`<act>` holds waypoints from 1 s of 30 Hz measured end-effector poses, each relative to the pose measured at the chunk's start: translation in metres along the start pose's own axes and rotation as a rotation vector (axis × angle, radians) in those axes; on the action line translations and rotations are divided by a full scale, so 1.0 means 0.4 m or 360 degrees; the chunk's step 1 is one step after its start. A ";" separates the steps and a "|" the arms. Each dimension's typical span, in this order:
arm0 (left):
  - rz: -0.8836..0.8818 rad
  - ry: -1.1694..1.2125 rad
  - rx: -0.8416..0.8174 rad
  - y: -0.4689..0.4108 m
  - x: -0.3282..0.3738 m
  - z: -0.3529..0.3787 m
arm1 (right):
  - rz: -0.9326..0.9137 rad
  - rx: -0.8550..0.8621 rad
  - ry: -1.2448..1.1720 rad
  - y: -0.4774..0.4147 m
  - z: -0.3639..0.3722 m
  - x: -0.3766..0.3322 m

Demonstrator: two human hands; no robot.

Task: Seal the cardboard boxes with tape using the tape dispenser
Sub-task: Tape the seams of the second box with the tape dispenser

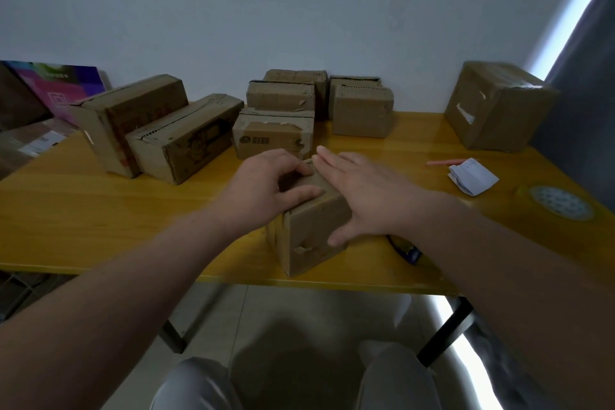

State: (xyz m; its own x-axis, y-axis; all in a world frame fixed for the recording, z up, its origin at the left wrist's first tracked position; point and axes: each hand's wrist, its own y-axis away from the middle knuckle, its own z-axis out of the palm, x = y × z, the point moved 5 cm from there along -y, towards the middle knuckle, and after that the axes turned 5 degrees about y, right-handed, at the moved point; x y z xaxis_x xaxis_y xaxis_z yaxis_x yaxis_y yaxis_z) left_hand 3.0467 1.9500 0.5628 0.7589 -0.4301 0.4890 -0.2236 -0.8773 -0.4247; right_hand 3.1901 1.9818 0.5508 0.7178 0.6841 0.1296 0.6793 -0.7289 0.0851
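Brown creased cardboard box (316,233): left hand (266,183) grips its top with curled fingers, right hand (366,196) presses it, fingers straight.

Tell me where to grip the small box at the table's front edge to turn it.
Best grip on the box: its two long side walls, from above. It stands free on the table and looks narrow enough for one hand to span. The left hand curls over its top; the right hand lies flat along its right side.
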 end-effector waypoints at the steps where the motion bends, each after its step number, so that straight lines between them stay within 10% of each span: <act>1: -0.0023 0.0015 -0.0016 -0.001 -0.001 -0.001 | -0.0013 -0.0006 -0.0034 0.006 0.000 -0.003; 13: -0.0383 0.0150 -0.0238 -0.011 -0.041 0.003 | 0.0351 0.0342 -0.0568 0.068 -0.053 0.073; 23: -0.0899 0.1785 0.0083 0.049 -0.143 0.039 | 0.0508 0.0255 -0.0955 0.061 0.015 0.111; 30: -0.1018 0.1544 0.0129 0.072 -0.201 0.061 | 0.0472 0.0315 -0.1390 0.061 0.020 0.094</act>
State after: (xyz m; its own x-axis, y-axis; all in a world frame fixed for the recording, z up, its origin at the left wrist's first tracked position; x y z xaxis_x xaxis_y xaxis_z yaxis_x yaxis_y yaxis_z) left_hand 2.9940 1.9644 0.4927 -0.0752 0.0729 0.9945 0.0971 -0.9921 0.0800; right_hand 3.2352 1.9899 0.5498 0.6716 0.3080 -0.6739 0.4066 -0.9135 -0.0123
